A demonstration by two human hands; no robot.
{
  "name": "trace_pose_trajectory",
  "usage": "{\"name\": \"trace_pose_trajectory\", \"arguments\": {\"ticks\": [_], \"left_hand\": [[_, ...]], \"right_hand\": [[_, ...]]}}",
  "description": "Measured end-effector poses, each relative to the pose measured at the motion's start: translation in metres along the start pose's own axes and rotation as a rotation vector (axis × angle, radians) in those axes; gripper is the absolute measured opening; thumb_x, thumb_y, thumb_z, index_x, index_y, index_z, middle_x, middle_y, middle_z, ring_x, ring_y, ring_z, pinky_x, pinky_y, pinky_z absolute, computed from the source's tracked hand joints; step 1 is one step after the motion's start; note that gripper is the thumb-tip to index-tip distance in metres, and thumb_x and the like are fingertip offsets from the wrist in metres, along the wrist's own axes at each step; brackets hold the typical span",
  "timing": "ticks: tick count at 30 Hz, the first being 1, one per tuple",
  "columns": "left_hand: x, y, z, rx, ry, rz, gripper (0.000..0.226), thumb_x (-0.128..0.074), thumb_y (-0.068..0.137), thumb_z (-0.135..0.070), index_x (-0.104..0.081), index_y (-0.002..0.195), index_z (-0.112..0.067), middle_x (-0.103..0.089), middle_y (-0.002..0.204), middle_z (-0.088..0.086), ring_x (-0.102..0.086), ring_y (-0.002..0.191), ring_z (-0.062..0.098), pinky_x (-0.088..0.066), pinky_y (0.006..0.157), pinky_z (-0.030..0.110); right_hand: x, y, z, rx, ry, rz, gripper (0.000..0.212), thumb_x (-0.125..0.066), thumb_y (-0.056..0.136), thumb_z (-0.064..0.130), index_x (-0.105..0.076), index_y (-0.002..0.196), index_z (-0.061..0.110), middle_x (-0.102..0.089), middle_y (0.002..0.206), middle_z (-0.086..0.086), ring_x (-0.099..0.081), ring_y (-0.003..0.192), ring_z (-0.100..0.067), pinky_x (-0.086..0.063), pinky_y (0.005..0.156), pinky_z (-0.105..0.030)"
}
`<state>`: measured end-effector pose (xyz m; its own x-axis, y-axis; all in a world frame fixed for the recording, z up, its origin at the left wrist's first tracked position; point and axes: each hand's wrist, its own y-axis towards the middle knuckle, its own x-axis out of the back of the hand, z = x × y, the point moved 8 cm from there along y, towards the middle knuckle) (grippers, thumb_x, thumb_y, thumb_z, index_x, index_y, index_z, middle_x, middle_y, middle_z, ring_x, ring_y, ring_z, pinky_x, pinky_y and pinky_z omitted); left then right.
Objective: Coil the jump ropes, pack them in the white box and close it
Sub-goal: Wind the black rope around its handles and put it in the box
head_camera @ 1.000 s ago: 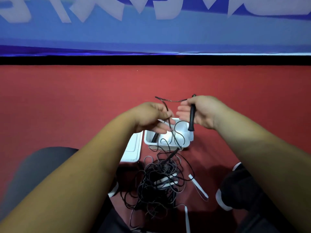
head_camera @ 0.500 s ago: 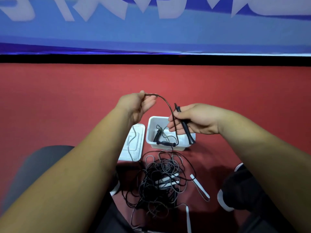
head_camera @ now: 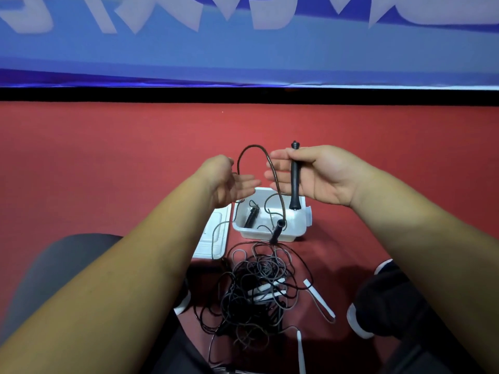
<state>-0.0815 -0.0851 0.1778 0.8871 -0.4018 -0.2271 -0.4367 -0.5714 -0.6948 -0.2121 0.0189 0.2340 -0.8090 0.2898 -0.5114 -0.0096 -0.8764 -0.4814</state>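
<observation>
My right hand grips a black jump-rope handle upright above the open white box. Its dark cord arcs up to the left, then drops towards the box. My left hand is just left of that loop with fingers stretched out, and the cord runs past its palm. Inside the box lies one black handle. A second black handle leans over the front rim. A tangle of dark ropes lies on the red floor in front of the box.
The white lid lies flat left of the box with a cord across it. White handles lie in and beside the tangle. My dark shoes flank the pile. A blue banner closes off the far side.
My right hand has raised the black handle and turned it upright. My left hand has let go of its pinch on the cord, opened and dropped towards the box.
</observation>
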Motion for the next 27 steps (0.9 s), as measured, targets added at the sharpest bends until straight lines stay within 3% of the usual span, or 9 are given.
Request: {"name": "trace_pose_trajectory", "arguments": {"ticks": [3, 5, 6, 8, 12, 15, 18, 22, 27], "left_hand": [[-0.012, -0.007, 0.015, 0.107, 0.043, 0.095, 0.059, -0.016, 0.113, -0.044, -0.012, 0.164, -0.015, -0.065, 0.128, 0.031, -0.074, 0.103, 0.043, -0.063, 0.084, 0.05], [-0.021, -0.013, 0.021, 0.137, 0.104, 0.136, 0.063, -0.013, 0.112, -0.05, -0.033, 0.152, -0.007, -0.066, 0.128, 0.03, -0.073, 0.099, 0.039, -0.057, 0.097, 0.05], [-0.024, -0.016, 0.025, 0.151, 0.161, 0.159, 0.07, -0.011, 0.111, -0.054, -0.046, 0.135, 0.002, -0.068, 0.126, 0.028, -0.071, 0.098, 0.036, -0.053, 0.101, 0.049], [-0.03, -0.016, 0.027, 0.159, 0.277, 0.229, 0.074, -0.011, 0.109, -0.056, -0.055, 0.124, 0.002, -0.072, 0.123, 0.022, -0.07, 0.1, 0.033, -0.049, 0.1, 0.045], [-0.044, -0.024, 0.025, 0.098, 0.416, 0.398, 0.029, -0.033, 0.102, -0.032, -0.055, 0.106, -0.013, -0.069, 0.129, 0.024, -0.064, 0.114, 0.035, -0.04, 0.114, 0.048], [-0.055, -0.029, 0.024, 0.011, 0.477, 0.493, 0.018, -0.043, 0.106, -0.022, -0.059, 0.108, -0.014, -0.068, 0.133, 0.021, -0.064, 0.126, 0.037, -0.037, 0.121, 0.051], [-0.058, -0.033, 0.02, -0.07, 0.448, 0.533, 0.012, -0.05, 0.109, -0.017, -0.062, 0.111, -0.014, -0.068, 0.132, 0.021, -0.065, 0.124, 0.043, -0.051, 0.107, 0.054], [-0.059, -0.039, 0.014, -0.083, 0.347, 0.572, 0.016, -0.051, 0.109, -0.017, -0.057, 0.124, -0.015, -0.067, 0.122, 0.02, -0.066, 0.119, 0.047, -0.065, 0.083, 0.046], [-0.052, -0.035, 0.007, -0.095, 0.291, 0.483, 0.01, -0.055, 0.107, -0.014, -0.062, 0.114, -0.012, -0.074, 0.101, 0.013, -0.073, 0.107, 0.042, -0.061, 0.085, 0.057]], "right_hand": [[0.004, 0.0, 0.009, 0.048, 0.124, -0.033, 0.028, -0.042, 0.112, 0.015, -0.062, 0.12, -0.002, -0.074, 0.115, -0.023, -0.076, 0.106, -0.04, -0.065, 0.085, -0.05], [0.008, 0.0, 0.016, 0.098, 0.185, -0.073, 0.028, -0.042, 0.112, 0.014, -0.061, 0.118, -0.005, -0.074, 0.12, -0.026, -0.076, 0.105, -0.042, -0.065, 0.084, -0.052], [0.011, 0.0, 0.019, 0.123, 0.209, -0.097, 0.028, -0.041, 0.112, 0.014, -0.061, 0.116, -0.005, -0.073, 0.122, -0.028, -0.076, 0.105, -0.044, -0.064, 0.085, -0.054], [0.019, 0.001, 0.024, 0.169, 0.262, -0.151, 0.027, -0.041, 0.113, 0.013, -0.06, 0.111, -0.005, -0.071, 0.122, -0.031, -0.075, 0.107, -0.046, -0.062, 0.087, -0.056], [0.041, 0.004, 0.03, 0.245, 0.375, -0.279, 0.025, -0.041, 0.113, 0.012, -0.059, 0.104, -0.003, -0.069, 0.125, -0.034, -0.075, 0.106, -0.047, -0.06, 0.096, -0.057], [0.055, 0.005, 0.032, 0.267, 0.402, -0.345, 0.025, -0.039, 0.113, 0.012, -0.059, 0.105, -0.001, -0.068, 0.125, -0.033, -0.076, 0.103, -0.046, -0.06, 0.096, -0.056], [0.063, 0.005, 0.03, 0.229, 0.298, -0.389, 0.025, -0.039, 0.112, 0.013, -0.059, 0.106, 0.001, -0.068, 0.125, -0.033, -0.075, 0.106, -0.045, -0.061, 0.092, -0.054], [0.066, 0.007, 0.022, 0.136, 0.116, -0.437, 0.027, -0.037, 0.112, 0.015, -0.06, 0.107, 0.002, -0.065, 0.127, -0.03, -0.071, 0.112, -0.043, -0.061, 0.083, -0.053], [0.069, 0.007, 0.009, -0.012, -0.204, -0.5, 0.028, -0.044, 0.113, 0.03, -0.067, 0.116, 0.014, -0.069, 0.127, -0.015, -0.074, 0.102, -0.03, -0.062, 0.073, -0.047]]}}
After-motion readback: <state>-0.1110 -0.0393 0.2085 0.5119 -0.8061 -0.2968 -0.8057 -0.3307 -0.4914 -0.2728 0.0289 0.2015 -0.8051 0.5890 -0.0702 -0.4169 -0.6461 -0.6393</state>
